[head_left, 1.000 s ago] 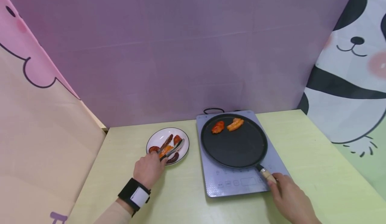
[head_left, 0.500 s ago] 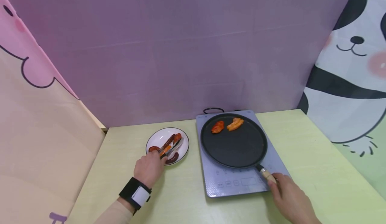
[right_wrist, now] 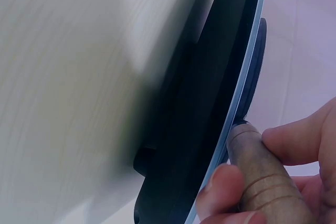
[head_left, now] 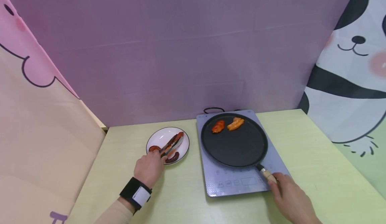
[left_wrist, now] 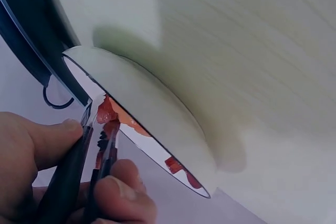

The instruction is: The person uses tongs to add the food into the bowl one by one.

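My left hand (head_left: 149, 168) holds the black grips of a pair of tongs (left_wrist: 65, 174) over a white plate (head_left: 156, 137). The tong arms stand close together around an elongated dark reddish-brown piece of food (head_left: 174, 140), and the tips are beside a red-orange piece (head_left: 180, 135). A dark curved sausage-like piece (head_left: 173, 158) and a reddish piece (head_left: 154, 148) lie on the plate too; the tongs partly hide an orange one. With thumb and fingers, my right hand (head_left: 292, 197) grips the wooden handle (right_wrist: 268, 184) of a flat black frying pan (head_left: 235, 147).
The pan sits on a grey induction cooktop (head_left: 223, 188), right of the plate. Two pieces that look like chicken wings, one red (head_left: 218, 126) and one orange (head_left: 235, 123), lie at the pan's far side. A purple cloth backdrop (head_left: 181, 66) stands behind the table (head_left: 181, 207).
The tongs' arms have drawn together over the food on the plate, and the dark reddish-brown piece has shifted slightly toward the upper right. My right hand and the pan stay put.
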{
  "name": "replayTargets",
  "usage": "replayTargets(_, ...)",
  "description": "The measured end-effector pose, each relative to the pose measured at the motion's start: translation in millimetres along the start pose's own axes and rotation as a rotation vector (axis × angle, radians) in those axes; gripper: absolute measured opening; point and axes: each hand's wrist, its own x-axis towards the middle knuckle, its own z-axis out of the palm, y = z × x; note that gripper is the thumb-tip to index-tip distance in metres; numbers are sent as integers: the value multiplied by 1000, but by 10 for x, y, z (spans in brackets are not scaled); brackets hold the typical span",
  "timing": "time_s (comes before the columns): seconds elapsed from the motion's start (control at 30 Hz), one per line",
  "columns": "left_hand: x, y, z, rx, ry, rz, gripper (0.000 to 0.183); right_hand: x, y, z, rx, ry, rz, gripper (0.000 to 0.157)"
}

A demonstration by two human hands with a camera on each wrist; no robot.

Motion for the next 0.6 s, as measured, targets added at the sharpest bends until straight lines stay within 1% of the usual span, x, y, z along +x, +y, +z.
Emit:
replayTargets(0.1,-1,-12,10,-5,2,3,37,-2,-4,1,1,3,-1,27)
replayTargets(0.4,-10,-26,5,-23,-34,-25,37,0,-11,-5,-3,1,-1,26)
replayTargets(0.6,-16,-41,8,-39,-29,-20,36,5,-17,-8,-7,4,-3,25)
